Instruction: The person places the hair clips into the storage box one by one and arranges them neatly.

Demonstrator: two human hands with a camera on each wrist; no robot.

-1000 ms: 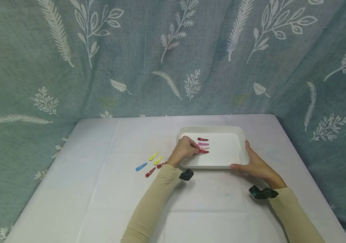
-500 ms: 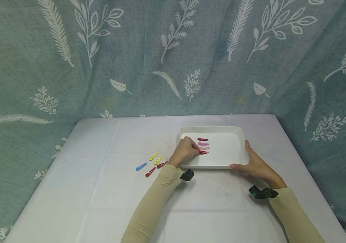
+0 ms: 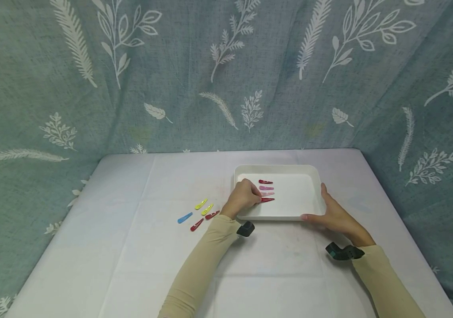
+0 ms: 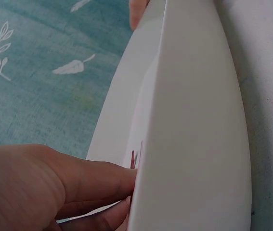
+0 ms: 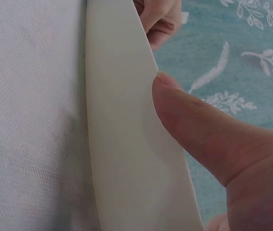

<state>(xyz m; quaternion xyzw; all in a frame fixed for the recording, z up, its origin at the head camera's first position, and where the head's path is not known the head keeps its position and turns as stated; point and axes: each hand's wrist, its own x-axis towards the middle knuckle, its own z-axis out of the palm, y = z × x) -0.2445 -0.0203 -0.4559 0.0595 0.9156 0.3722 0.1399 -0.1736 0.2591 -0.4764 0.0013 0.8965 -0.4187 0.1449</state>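
My left hand reaches over the left wall of a white tray and pinches the left end of a red snap hair clip close over the tray floor. Behind that clip lie a pale pink clip, a pink clip and a dark red clip, in a column with their narrow ends to the right. My right hand holds the tray's front right corner. In the right wrist view its thumb lies against the front wall at the rim; its other fingers are mostly hidden.
Left of the tray on the white tablecloth lie two yellow clips, a blue clip and two red clips, close to the left forearm. A leaf-patterned blue-green curtain hangs behind the table's back edge.
The red clip in my left fingers has shifted slightly toward the tray's front and now lies flatter, in line with the others. My right hand and the tray have stayed in place.
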